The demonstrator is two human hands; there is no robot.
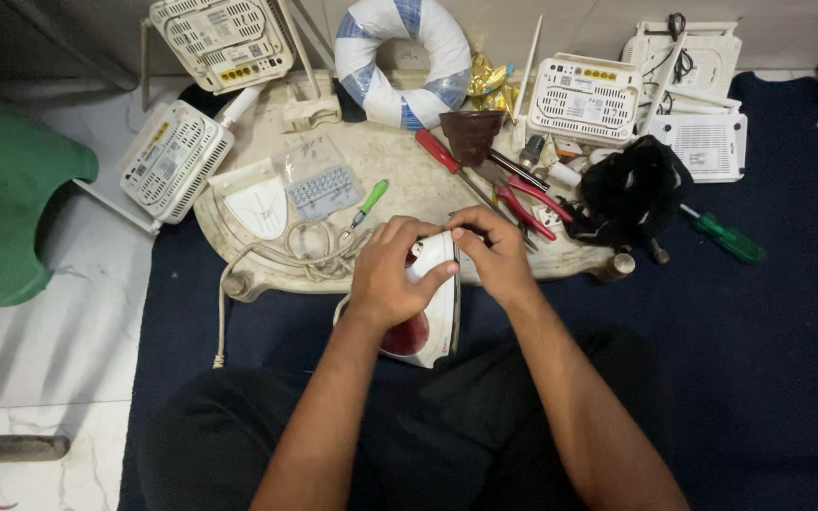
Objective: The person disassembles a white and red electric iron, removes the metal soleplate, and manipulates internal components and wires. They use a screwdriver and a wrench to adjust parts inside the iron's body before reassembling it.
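Fingers of both hands clamped on white iron; casing intact, green screwdriver just beyond, untouched on tabletop

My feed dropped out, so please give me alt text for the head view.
Both hands, left hand and right hand, grip a white clothes iron at the edge of a low table. Pliers, screwdrivers and white routers lie around it.
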